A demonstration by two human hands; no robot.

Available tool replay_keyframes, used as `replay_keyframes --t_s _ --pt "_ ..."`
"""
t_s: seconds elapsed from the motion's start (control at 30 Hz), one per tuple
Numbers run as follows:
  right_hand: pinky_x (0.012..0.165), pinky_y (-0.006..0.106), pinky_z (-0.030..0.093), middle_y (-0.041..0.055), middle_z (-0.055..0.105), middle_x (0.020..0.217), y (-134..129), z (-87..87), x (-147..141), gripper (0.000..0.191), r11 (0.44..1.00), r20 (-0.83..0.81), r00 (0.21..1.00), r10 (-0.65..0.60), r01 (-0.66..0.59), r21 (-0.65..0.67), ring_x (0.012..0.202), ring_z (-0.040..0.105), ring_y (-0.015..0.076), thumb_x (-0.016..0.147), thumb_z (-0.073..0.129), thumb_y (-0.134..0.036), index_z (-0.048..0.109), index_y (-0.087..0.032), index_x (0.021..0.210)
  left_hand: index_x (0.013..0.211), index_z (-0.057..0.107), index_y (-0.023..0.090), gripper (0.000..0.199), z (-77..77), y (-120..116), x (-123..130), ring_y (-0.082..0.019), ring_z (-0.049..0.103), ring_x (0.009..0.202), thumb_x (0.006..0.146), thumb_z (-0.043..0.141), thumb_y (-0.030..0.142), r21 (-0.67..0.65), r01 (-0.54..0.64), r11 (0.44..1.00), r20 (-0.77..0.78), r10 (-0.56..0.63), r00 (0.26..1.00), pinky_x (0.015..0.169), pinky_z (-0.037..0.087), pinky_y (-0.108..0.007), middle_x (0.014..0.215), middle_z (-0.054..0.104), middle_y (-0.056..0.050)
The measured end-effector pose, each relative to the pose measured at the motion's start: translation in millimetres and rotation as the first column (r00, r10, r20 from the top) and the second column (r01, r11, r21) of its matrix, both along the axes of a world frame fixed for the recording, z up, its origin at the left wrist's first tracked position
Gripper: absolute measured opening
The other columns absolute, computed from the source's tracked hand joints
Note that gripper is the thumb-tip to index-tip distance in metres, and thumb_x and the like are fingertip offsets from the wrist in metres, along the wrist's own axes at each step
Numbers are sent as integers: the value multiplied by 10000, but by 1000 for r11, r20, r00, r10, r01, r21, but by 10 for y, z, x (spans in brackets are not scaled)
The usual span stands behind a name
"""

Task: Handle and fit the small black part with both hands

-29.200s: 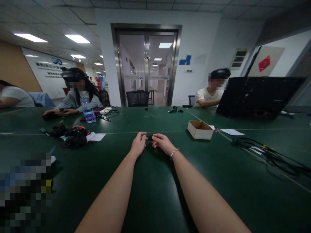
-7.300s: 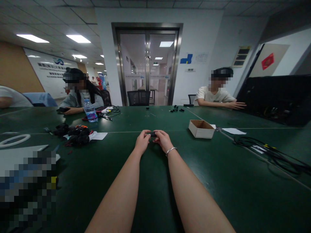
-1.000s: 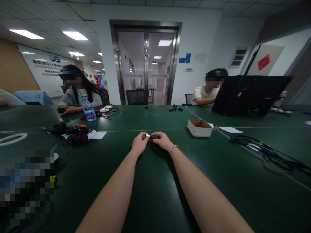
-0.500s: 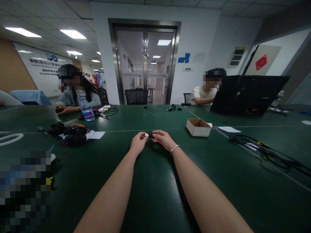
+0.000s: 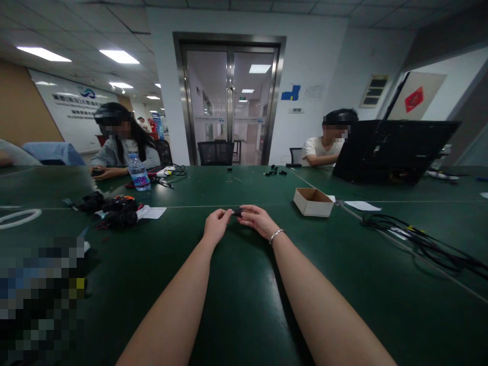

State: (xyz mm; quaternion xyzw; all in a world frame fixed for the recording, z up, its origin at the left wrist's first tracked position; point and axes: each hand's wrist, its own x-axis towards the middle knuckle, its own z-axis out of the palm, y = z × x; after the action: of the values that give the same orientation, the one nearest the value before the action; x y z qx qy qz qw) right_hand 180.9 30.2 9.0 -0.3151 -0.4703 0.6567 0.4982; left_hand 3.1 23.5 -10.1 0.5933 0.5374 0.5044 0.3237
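Over the green table [image 5: 244, 305] I saw the right hand [image 5: 260, 222] spread its fingers wider than a second before and less silver showing by the left hand [image 5: 216, 227], so I judged the hold readjusted. The box [image 5: 314, 207] stood well off to the right, black bits [image 5: 282, 173] scattered beyond. Between the hands sat the dark piece [image 5: 238, 212], seemingly pinched at both ends, fingers hiding any join.
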Motion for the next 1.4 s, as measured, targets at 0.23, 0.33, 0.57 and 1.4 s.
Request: replay_keyframes --t_s 0.23,0.33,0.57,1.4 --pt "626 219 581 42 669 853 -12 16 -9 271 1000 17 1000 -4 4 -2 659 679 139 694 708 -24 664 -147 932 734 620 177 461 21 -46 8 -148 528 591 784 495 618 3 -43 999 -41 44 998 527 388 -245 645 574 -11" --pt "640 226 585 45 668 879 -11 13 -12 277 1000 17 1000 -4 4 5 677 680 142 688 715 -26 664 -151 930 711 607 182 479 37 -65 9 -149 527 594 786 479 638 -6 -51 999 -60 51 997 527 387 -246 652 576 -11" --pt "682 238 582 49 656 927 -9 10 9 296 999 23 999 37 -37 19 699 677 134 697 725 -43 657 -163 959 691 618 184 501 51 -68 6 -162 545 605 802 443 641 -50 -52 997 -85 48 995 534 387 -258 652 603 -26" --pt "684 233 588 53 638 991 -15 28 16 347 995 53 994 91 -93 21 727 680 134 664 762 -48 646 -170 968 545 593 186 517 243 -216 17 -168 502 521 819 429 592 -62 -145 987 -210 129 969 545 326 -279 528 565 -24"
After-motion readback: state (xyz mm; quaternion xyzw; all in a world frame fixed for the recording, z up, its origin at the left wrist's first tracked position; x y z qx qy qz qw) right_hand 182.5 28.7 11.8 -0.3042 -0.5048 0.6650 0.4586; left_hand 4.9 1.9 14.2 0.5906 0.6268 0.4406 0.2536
